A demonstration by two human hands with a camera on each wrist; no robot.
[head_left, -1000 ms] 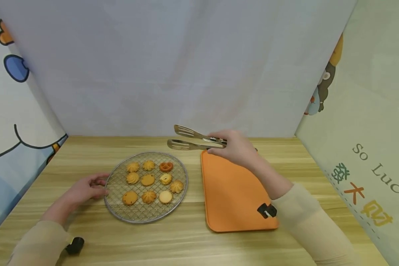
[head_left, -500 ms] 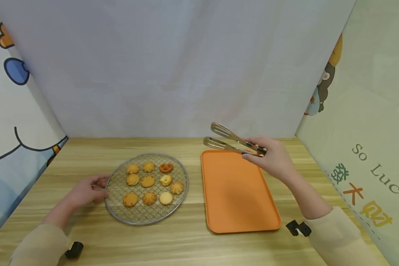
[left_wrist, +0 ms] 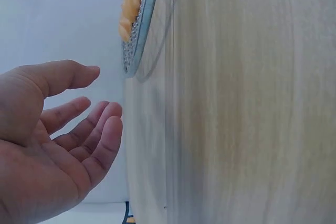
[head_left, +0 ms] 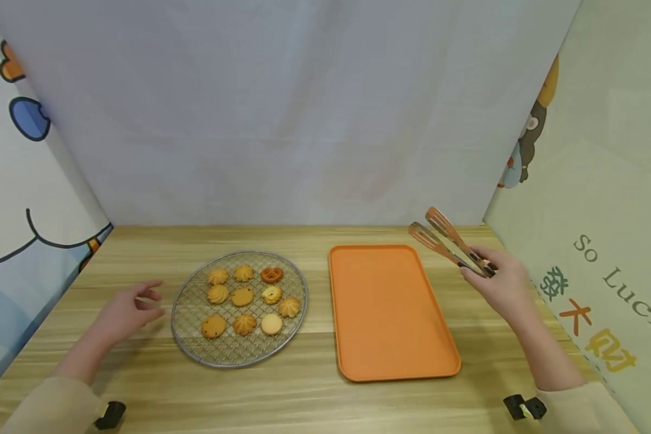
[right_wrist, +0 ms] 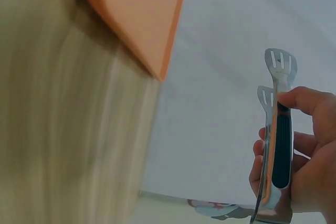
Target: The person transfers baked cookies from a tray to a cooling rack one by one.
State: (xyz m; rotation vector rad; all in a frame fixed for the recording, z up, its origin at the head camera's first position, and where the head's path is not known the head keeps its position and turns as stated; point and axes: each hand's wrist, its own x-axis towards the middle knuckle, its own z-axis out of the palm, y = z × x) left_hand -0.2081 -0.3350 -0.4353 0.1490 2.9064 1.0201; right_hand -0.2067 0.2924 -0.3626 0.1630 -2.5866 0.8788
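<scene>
My right hand (head_left: 501, 283) grips a pair of metal tongs (head_left: 449, 240) with slotted ends and black grips, right of the orange tray (head_left: 393, 310). In the right wrist view, thumb and fingers wrap the tongs (right_wrist: 282, 150) from both sides, and their two ends stand slightly apart. My left hand (head_left: 127, 313) is beside the round wire rack (head_left: 239, 355), apart from its rim, fingers loosely bent around nothing. Several cookies lie on the rack, among them a pretzel (head_left: 272, 275), a pale round cookie (head_left: 272, 324) and a dotted brown cookie (head_left: 214, 326).
The rack and tray lie side by side on a wooden table (head_left: 239, 398). A pale cloth wall (head_left: 304, 120) rises at the back edge. Printed panels stand at left and right, the right one (head_left: 602, 241) close to my right hand.
My right hand has carried the tongs rightward, from between rack and tray, across the tray, to its right side. My left hand has come off the rack's rim, slightly leftward.
</scene>
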